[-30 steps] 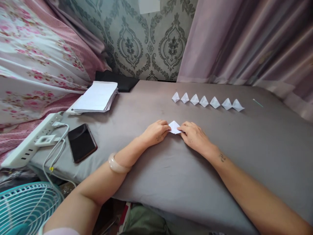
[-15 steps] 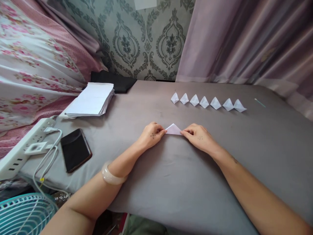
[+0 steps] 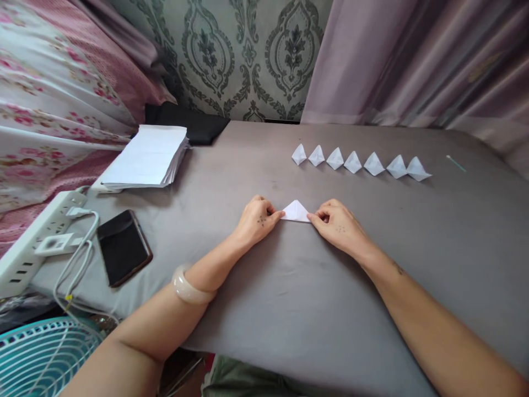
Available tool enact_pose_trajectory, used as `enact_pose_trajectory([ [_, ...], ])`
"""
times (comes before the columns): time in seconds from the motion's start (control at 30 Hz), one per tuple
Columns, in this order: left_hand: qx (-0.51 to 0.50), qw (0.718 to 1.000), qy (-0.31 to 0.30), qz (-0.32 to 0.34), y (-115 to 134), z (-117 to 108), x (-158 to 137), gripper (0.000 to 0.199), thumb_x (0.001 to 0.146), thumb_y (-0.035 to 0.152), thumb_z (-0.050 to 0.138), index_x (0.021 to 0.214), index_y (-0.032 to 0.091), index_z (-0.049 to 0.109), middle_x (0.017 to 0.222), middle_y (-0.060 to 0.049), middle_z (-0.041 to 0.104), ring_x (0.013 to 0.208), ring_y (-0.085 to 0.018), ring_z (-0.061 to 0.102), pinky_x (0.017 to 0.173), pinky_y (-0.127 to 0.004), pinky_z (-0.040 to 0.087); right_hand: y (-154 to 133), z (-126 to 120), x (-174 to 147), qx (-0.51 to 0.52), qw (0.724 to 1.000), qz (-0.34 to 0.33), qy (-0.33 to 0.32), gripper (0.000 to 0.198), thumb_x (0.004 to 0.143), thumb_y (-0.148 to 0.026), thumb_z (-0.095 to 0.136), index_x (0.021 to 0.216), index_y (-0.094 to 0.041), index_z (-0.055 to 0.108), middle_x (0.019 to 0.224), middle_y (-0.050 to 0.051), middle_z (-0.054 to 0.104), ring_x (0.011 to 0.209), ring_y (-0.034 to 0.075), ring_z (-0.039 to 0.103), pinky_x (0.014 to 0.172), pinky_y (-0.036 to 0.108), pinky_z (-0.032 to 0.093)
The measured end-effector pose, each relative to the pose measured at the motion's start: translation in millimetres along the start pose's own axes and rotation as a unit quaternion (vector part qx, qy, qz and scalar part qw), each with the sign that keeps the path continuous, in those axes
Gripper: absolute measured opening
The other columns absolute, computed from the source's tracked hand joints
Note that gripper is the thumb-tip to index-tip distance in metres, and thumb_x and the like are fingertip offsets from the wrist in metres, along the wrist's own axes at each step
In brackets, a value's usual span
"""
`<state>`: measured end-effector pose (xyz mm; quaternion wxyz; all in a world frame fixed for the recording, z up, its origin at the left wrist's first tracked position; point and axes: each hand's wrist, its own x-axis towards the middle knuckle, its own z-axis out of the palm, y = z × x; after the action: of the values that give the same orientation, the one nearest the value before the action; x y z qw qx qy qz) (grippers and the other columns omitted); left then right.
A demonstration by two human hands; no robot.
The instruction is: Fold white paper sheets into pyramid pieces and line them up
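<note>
A small white folded paper (image 3: 296, 211), shaped like a low triangle with its point away from me, is held just over the grey-covered table (image 3: 264, 286). My left hand (image 3: 260, 220) pinches its left corner between thumb and fingers. At the right corner, my right hand (image 3: 338, 227) grips it the same way. The fingertips behind the paper are hidden. Beyond my hands, several white folded paper pieces (image 3: 352, 162) with pointed tops stand in a slightly slanting row.
On the left lie a stack of white paper (image 3: 144, 156), a black flat item (image 3: 194, 125) and a phone (image 3: 124, 248). A white power strip (image 3: 37, 242) with cables runs along the left edge, above a teal fan (image 3: 45, 358). A thin stick (image 3: 456, 163) rests at far right.
The paper's facing side has changed: a centre crease now shows, and it looks slightly wider. Both hands still pinch its corners. The whole view has shifted a little.
</note>
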<state>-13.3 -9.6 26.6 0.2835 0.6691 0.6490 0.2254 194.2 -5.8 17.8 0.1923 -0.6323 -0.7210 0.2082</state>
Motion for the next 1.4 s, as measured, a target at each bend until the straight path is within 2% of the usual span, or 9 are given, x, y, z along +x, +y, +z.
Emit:
enact_pose_trajectory([
  [0.23,0.016,1.000,-0.014,0.004,-1.2,-3.3,6.7,0.023,0.079,0.035,0.064,0.070,0.014,0.065,0.084,-0.004,0.056,0.073,-0.014,0.051,0.070,-0.027,0.039,-1.9,-2.7,3.9,0.008,0.999,0.019,-0.026,0.026,0.079,-0.039,0.060,0.062,-0.020,0.064,0.094,0.004,0.060,0.073,0.015,0.056,0.073,0.030,0.042],
  [0.33,0.019,0.998,-0.055,0.025,-5.2,-7.0,12.1,0.036,0.085,0.037,0.053,0.058,0.014,0.057,0.061,0.001,0.044,0.057,-0.010,0.039,0.057,-0.026,0.030,-2.7,-4.3,5.7,0.005,0.999,0.023,-0.036,0.026,0.078,-0.039,0.060,0.061,-0.020,0.064,0.093,0.004,0.060,0.073,0.015,0.056,0.073,0.031,0.042],
  [0.43,-0.014,0.995,-0.090,0.031,-10.1,-10.2,14.4,0.042,0.089,0.038,0.041,0.055,0.014,0.052,0.054,0.003,0.034,0.049,-0.009,0.029,0.051,-0.026,0.022,-0.9,-3.9,8.1,0.005,0.999,0.025,-0.043,0.027,0.077,-0.040,0.060,0.060,-0.020,0.064,0.093,0.005,0.060,0.074,0.016,0.056,0.073,0.031,0.042],
  [0.7,-0.055,0.993,-0.094,0.052,-14.7,-10.1,9.8,0.029,0.079,0.035,0.055,0.058,0.014,0.055,0.061,0.001,0.049,0.056,-0.010,0.042,0.053,-0.024,0.031,3.1,-1.3,10.5,-0.004,0.999,0.019,-0.047,0.031,0.077,-0.045,0.058,0.059,-0.020,0.063,0.096,0.005,0.061,0.078,0.017,0.057,0.072,0.031,0.042],
  [0.93,0.009,1.000,-0.024,-0.007,-2.3,-3.5,6.7,0.018,0.074,0.031,0.059,0.069,0.014,0.065,0.091,-0.007,0.059,0.079,-0.016,0.054,0.074,-0.030,0.045,4.4,-4.8,16.5,-0.015,0.997,0.009,-0.074,0.034,0.078,-0.045,0.056,0.057,-0.019,0.061,0.093,0.005,0.063,0.075,0.016,0.058,0.067,0.028,0.041],
  [1.1,0.040,0.999,-0.031,-0.012,-0.8,-0.9,3.5,0.017,0.077,0.031,0.058,0.071,0.016,0.063,0.096,-0.007,0.057,0.081,-0.017,0.054,0.075,-0.032,0.046,5.9,-6.3,20.7,-0.016,0.995,0.020,-0.093,0.032,0.076,-0.042,0.059,0.055,-0.018,0.057,0.069,0.003,0.059,0.066,0.015,0.055,0.057,0.026,0.037],
  [1.17,0.061,0.997,-0.009,0.037,-4.6,2.7,2.1,0.015,0.080,0.028,0.056,0.083,0.015,0.063,0.100,-0.009,0.055,0.084,-0.018,0.053,0.077,-0.033,0.046,6.3,-6.1,21.1,-0.009,0.996,0.019,-0.091,0.031,0.075,-0.042,0.060,0.055,-0.019,0.056,0.060,0.001,0.055,0.062,0.014,0.052,0.055,0.025,0.036],
  [1.27,0.112,0.974,0.028,0.196,-10.5,8.8,1.1,0.026,0.084,0.015,0.046,0.107,0.016,0.058,0.114,-0.012,0.052,0.099,-0.021,0.049,0.088,-0.036,0.045,6.2,-5.2,20.8,0.001,0.996,0.017,-0.082,0.033,0.074,-0.043,0.061,0.052,-0.019,0.054,0.054,0.000,0.051,0.058,0.014,0.049,0.052,0.025,0.034],
  [1.4,0.169,0.912,-0.045,0.370,-12.2,11.5,2.7,0.045,0.086,0.001,0.031,0.121,0.018,0.054,0.120,-0.011,0.054,0.105,-0.021,0.048,0.095,-0.036,0.042,6.0,-6.7,20.7,0.024,0.996,0.019,-0.080,0.036,0.074,-0.046,0.063,0.051,-0.020,0.052,0.053,-0.001,0.048,0.054,0.012,0.045,0.048,0.025,0.031],
])
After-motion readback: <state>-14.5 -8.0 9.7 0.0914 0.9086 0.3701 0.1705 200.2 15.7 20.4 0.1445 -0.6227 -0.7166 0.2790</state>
